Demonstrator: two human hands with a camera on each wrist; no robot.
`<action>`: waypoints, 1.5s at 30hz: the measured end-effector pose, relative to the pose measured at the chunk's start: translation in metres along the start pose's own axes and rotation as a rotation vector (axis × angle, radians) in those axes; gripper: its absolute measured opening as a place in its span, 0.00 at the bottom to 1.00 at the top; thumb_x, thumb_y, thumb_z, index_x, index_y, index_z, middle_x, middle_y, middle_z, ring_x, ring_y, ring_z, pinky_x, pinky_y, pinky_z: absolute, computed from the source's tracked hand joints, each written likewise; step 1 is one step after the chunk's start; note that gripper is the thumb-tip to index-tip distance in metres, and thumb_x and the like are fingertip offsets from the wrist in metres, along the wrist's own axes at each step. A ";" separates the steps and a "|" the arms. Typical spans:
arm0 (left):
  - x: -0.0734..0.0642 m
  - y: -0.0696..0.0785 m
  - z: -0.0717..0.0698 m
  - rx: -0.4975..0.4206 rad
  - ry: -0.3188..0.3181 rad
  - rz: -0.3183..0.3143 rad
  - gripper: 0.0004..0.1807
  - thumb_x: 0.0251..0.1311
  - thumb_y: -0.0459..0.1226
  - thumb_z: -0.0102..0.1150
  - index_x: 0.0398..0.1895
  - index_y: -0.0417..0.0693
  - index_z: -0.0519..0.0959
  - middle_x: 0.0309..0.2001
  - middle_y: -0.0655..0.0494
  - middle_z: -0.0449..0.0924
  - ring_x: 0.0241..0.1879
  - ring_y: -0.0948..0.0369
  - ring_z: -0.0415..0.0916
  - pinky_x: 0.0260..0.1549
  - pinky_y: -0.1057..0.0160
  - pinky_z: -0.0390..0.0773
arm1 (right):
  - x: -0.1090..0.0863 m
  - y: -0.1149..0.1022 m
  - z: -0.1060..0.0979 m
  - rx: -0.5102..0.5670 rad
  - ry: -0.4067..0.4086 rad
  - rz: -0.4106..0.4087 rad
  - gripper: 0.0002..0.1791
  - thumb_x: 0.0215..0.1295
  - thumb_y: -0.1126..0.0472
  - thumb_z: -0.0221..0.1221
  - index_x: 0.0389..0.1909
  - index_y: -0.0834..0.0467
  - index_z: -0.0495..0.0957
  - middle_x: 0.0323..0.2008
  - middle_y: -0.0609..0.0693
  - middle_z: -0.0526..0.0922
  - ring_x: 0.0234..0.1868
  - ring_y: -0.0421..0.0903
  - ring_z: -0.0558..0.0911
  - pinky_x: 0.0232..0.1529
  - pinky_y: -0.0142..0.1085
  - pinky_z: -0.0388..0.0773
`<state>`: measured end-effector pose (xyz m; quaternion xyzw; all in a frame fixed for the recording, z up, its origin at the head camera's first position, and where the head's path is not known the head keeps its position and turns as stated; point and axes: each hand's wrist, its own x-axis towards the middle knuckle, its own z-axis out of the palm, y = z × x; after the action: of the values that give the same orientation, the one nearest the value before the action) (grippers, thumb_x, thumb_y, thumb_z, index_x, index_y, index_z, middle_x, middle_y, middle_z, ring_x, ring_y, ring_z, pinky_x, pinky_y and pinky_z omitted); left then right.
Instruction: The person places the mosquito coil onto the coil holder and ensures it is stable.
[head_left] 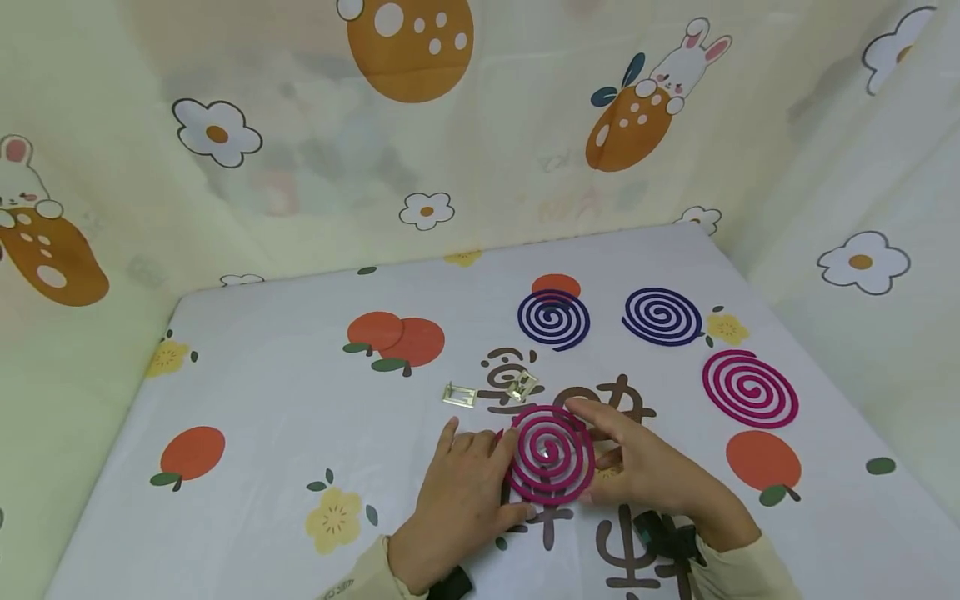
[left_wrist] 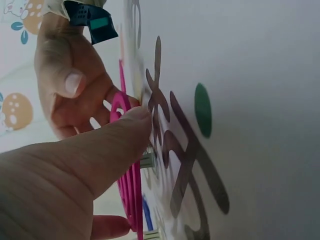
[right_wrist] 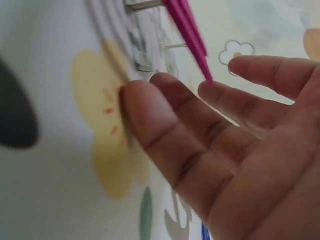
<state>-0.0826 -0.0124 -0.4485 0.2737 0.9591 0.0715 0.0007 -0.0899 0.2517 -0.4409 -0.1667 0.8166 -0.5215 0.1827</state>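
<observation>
A pink spiral mosquito coil [head_left: 551,492] is raised over the printed cloth in front of me, with a glint of metal at its centre. My left hand [head_left: 461,483] holds its left side, index finger at the edge and thumb low down; the left wrist view shows that thumb [left_wrist: 115,135] against the coil [left_wrist: 131,200]. My right hand [head_left: 648,462] curves around the right side, fingers spread and fingertips right at the rim. From the right wrist, the coil's pointed edge [right_wrist: 190,35] meets a fingertip, while the thumb [right_wrist: 150,110] stands apart from it.
Two small metal coil stands [head_left: 459,394] lie just beyond my hands. Farther back are a dark blue coil [head_left: 553,320] and another blue coil [head_left: 662,317]. A second pink coil [head_left: 750,389] lies to the right. Patterned curtains [head_left: 510,183] border the table's back and sides.
</observation>
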 end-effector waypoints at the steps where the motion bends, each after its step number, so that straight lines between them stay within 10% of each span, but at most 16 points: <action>1: 0.000 0.001 0.000 0.001 -0.002 0.003 0.50 0.49 0.67 0.74 0.72 0.54 0.73 0.57 0.52 0.82 0.57 0.51 0.79 0.73 0.38 0.60 | -0.001 0.000 0.001 0.000 -0.006 -0.013 0.58 0.52 0.62 0.77 0.81 0.62 0.54 0.77 0.67 0.57 0.60 0.61 0.80 0.52 0.36 0.84; 11: 0.008 0.003 0.003 -0.001 0.043 0.033 0.49 0.50 0.63 0.76 0.72 0.52 0.72 0.54 0.51 0.82 0.54 0.51 0.81 0.72 0.38 0.62 | -0.003 0.002 0.007 -0.246 0.043 -0.037 0.60 0.45 0.64 0.80 0.80 0.62 0.58 0.77 0.62 0.63 0.70 0.61 0.73 0.65 0.56 0.75; 18: 0.018 0.009 0.005 -0.026 0.057 0.041 0.50 0.50 0.63 0.77 0.72 0.49 0.71 0.55 0.50 0.82 0.53 0.50 0.81 0.70 0.36 0.64 | -0.001 0.004 -0.002 -0.232 0.082 -0.019 0.55 0.48 0.69 0.78 0.79 0.63 0.61 0.74 0.66 0.65 0.59 0.57 0.80 0.51 0.36 0.84; 45: 0.071 0.049 0.015 -0.007 0.155 0.043 0.44 0.54 0.66 0.72 0.65 0.47 0.76 0.51 0.54 0.84 0.51 0.53 0.83 0.68 0.42 0.69 | -0.017 0.028 -0.047 -0.167 0.226 0.003 0.53 0.48 0.73 0.77 0.77 0.66 0.62 0.68 0.65 0.72 0.54 0.56 0.80 0.43 0.35 0.85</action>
<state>-0.1164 0.0682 -0.4540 0.2881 0.9499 0.0958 -0.0743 -0.0990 0.3079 -0.4464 -0.1201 0.8729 -0.4668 0.0758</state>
